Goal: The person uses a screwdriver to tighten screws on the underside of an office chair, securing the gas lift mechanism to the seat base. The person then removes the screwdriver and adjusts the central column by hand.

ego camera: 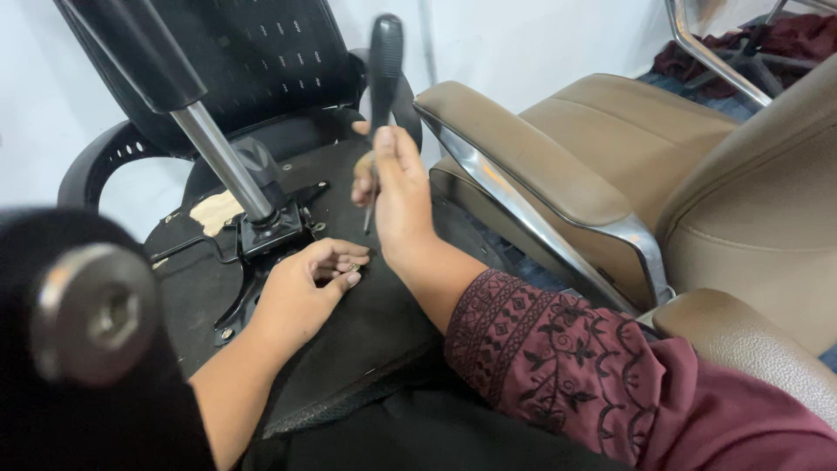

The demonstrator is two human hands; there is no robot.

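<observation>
Right hand [397,187] gripping the screwdriver [384,78] upright, left hand [305,292] curled loosely on the upturned chair seat [366,323], next I'd say tip onto a mechanism plate [270,231] screw.

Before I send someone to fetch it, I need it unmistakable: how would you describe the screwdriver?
Find the overturned black office chair lying beside the tan leather armchair. Above its underside, the right hand grips a screwdriver. It has a dark handle pointing up and a thin shaft pointing down, far slimmer than the chrome gas cylinder nearby.
</observation>
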